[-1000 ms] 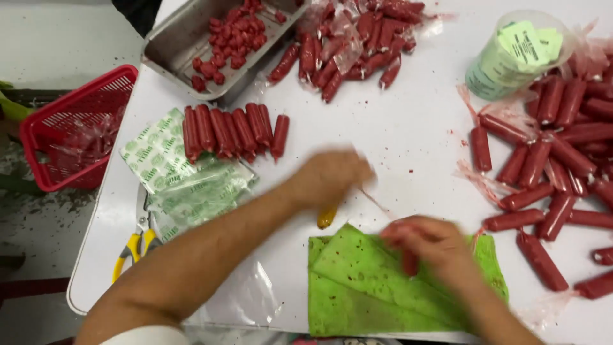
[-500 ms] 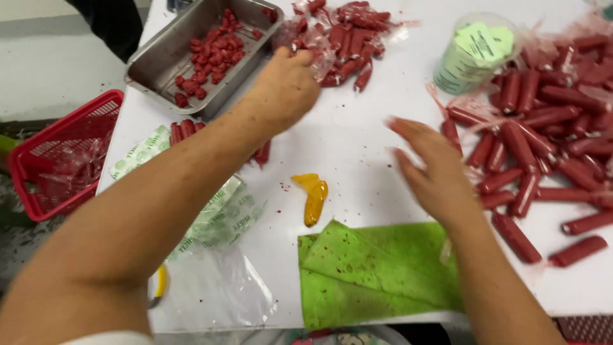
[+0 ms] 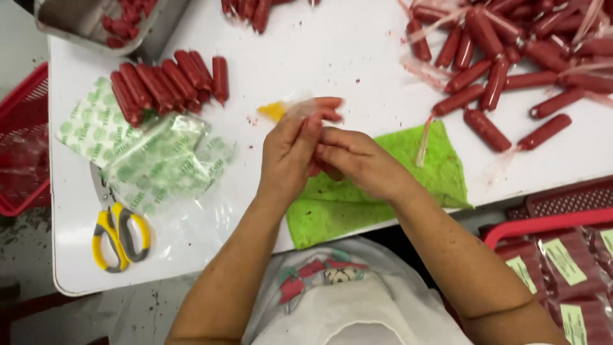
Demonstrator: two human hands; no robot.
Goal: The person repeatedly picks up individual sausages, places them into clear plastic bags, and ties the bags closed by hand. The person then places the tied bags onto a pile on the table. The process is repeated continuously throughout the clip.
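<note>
Nearest the camera we note a white apron with a small red and green motif [image 3: 319, 281], and both bare forearms rising from it toward the table [image 3: 357, 57].

The left hand [image 3: 290, 156] and the right hand [image 3: 354, 160] meet above the near table edge, pressed together and touching. Between them they grip one red sausage [image 3: 329, 108], whose end shows past the fingertips. A thin clear film appears to cover that end; we cannot tell whether it is a casing or a wrapper. Both hands are closed on the sausage.

Directly beneath the hands lies a green cloth [image 3: 408, 166], stained with dark spots and overhanging the table edge. Just beyond the left fingers a small yellow object [image 3: 271, 110] rests on the table; its kind is unclear.

To the left, near the table edge, lie yellow-handled scissors [image 3: 115, 227], touching a heap of clear bags with green print [image 3: 153, 160]. Beyond the bags a row of sausages [image 3: 166, 80] lies side by side.

At lower right a red basket [image 3: 543, 223] holds packed sausages bearing green labels. A second red basket [image 3: 22, 137] sits off the left table edge.

Farther off, a loose pile of sausages [image 3: 511, 57] with scraps of film covers the right of the table. At the far left corner stands a metal tray [image 3: 83, 29] holding red pieces.
</note>
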